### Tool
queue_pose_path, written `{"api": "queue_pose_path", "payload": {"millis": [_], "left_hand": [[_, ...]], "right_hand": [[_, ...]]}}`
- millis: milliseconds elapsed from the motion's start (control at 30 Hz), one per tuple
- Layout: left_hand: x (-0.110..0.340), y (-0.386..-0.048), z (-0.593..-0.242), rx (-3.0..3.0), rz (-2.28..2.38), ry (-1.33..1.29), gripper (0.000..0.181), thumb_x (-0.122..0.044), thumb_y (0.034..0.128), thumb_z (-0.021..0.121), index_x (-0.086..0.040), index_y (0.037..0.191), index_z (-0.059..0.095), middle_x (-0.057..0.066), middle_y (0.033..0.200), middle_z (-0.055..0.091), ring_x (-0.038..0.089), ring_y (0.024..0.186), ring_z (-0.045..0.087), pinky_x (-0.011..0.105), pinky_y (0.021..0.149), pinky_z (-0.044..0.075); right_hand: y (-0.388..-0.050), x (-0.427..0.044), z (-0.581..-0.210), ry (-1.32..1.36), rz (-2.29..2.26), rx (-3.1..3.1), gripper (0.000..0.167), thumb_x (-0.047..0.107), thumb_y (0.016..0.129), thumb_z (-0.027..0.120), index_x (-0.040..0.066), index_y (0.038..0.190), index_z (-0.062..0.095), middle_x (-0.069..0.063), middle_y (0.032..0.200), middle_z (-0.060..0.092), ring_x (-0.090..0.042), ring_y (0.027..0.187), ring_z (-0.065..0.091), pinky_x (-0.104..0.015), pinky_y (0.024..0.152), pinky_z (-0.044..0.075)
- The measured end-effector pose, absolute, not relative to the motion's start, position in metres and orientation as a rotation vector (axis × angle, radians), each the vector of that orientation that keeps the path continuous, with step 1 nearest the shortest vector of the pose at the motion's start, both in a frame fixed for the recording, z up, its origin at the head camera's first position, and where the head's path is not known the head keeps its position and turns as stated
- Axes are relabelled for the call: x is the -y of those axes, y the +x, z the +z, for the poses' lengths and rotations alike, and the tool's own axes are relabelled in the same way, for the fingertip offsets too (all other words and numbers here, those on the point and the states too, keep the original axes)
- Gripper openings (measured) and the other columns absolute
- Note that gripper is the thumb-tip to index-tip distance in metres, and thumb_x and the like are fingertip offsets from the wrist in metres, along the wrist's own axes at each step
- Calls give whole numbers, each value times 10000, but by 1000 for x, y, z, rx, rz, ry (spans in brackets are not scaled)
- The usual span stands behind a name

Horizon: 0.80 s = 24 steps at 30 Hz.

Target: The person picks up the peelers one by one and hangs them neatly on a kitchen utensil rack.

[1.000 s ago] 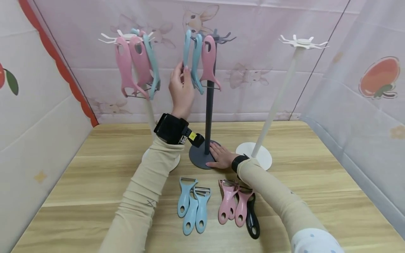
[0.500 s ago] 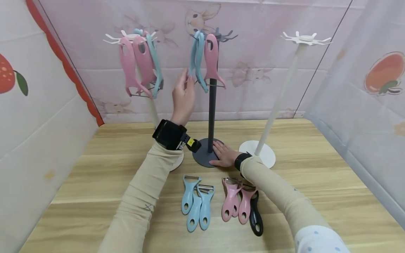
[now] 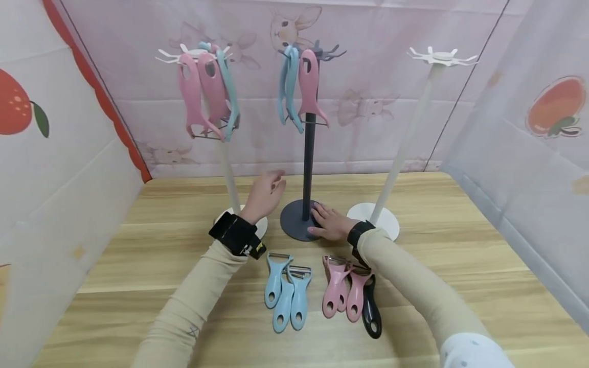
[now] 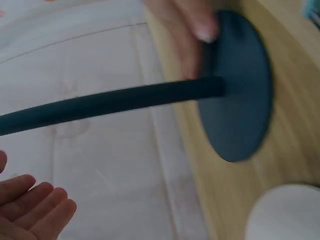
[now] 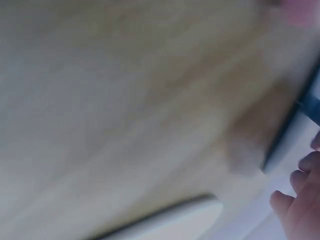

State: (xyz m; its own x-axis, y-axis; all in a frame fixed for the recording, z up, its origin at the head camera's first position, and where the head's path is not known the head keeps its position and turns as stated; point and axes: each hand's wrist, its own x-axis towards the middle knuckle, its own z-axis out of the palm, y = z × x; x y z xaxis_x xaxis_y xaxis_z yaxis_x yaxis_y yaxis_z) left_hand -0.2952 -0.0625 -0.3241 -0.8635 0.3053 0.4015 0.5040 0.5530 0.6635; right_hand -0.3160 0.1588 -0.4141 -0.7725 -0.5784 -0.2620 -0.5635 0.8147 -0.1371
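My left hand [image 3: 264,197] is in the air left of the dark grey stand [image 3: 307,153], its fingers loosely bent around nothing. In the left wrist view, its fingers [image 4: 42,205] are apart from the dark pole. My right hand [image 3: 335,224] rests at the right edge of the stand's round base [image 3: 294,223], fingers spread. From the dark stand's hooks hang two blue peelers [image 3: 290,84] and a pink peeler [image 3: 309,82]. Behind my left hand, a white stand [image 3: 230,176] carries pink peelers [image 3: 192,92] and a blue peeler [image 3: 230,97]. The right wrist view is blurred.
Three blue peelers [image 3: 286,301] lie on the wooden table [image 3: 437,286] in front. Right of them is a cluster of pink peelers [image 3: 335,291] beside a black-handled peeler [image 3: 371,312]. A second white stand [image 3: 407,133], its hooks bare, stands at the right.
My left hand has let go of the outer blue peeler on the dark stand and moved down toward the table. That peeler now hangs against the other blue one. My right hand stays at the base.
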Motion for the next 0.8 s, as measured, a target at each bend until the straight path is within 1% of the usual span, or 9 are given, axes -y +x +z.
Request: {"api": "queue_pose_path", "payload": {"millis": [33,133,233,267,400,533,667,733,800], "left_hand": [[64,-296,-330,2594,-1148,-701,366,-123,954,412,75,1252,489,227,1248,510,334,1085,530,402,880,455],[66,-299,-346,2743,-895,-815,369,-126,945,425,78,1244,497,230,1249,511,343,1112,514,419,924,420],[66,-302,-366,2903,-627,-955,388,-133,950,433,55,1288,464,208,1310,466,314,1201,447,404,999,354],[65,-302,-372,2950,-533,-1005,399,-134,952,435,48,1307,445,205,1336,440,303,1238,409,397,1023,324],[65,-305,-394,3048,-227,-1168,451,-130,956,443,34,1368,360,213,1409,330,299,1295,324,383,1053,277],[64,-308,-407,3057,-67,-1251,475,-149,972,414,52,1387,301,231,1437,261,318,1324,254,378,1073,234],[64,-311,-414,3092,-33,-1268,493,-193,986,387,45,1402,269,211,1460,219,299,1345,206,363,1086,203],[63,-312,-414,3120,-10,-1282,495,-202,989,380,41,1405,264,203,1468,203,292,1350,192,359,1088,197],[63,-312,-414,3150,10,-1297,495,-205,990,377,34,1408,263,197,1474,189,284,1354,182,352,1089,193]], "right_hand": [[-312,-161,-409,-883,-96,-2705,695,474,968,295,-3,1445,130,-187,1505,11,-302,1375,-11,-462,1095,100],[-299,-170,-393,-946,-127,-2700,664,443,967,345,-14,1428,208,-205,1496,67,-326,1370,32,-454,1093,123],[-281,-177,-380,-1035,-121,-2712,636,414,947,431,-17,1398,307,-216,1472,176,-343,1357,122,-442,1083,180],[-274,-179,-377,-1079,-104,-2718,626,407,940,452,-20,1384,338,-218,1459,219,-346,1350,157,-437,1077,200],[-248,-186,-373,-1319,-73,-2721,538,348,921,516,-14,1315,458,-204,1377,389,-330,1302,301,-420,1042,287],[-219,-193,-373,-1578,-53,-2668,451,251,893,575,-1,1263,524,-170,1317,477,-297,1257,388,-396,1010,343],[-192,-193,-376,-1728,67,-2613,485,161,814,647,33,1267,530,-126,1317,489,-258,1246,412,-363,1017,338],[-184,-191,-379,-1796,138,-2589,537,138,753,688,58,1263,539,-101,1307,503,-253,1240,420,-356,1023,330],[-178,-188,-383,-1867,217,-2567,550,130,716,720,79,1240,562,-81,1280,528,-246,1226,438,-347,1018,337]]}}
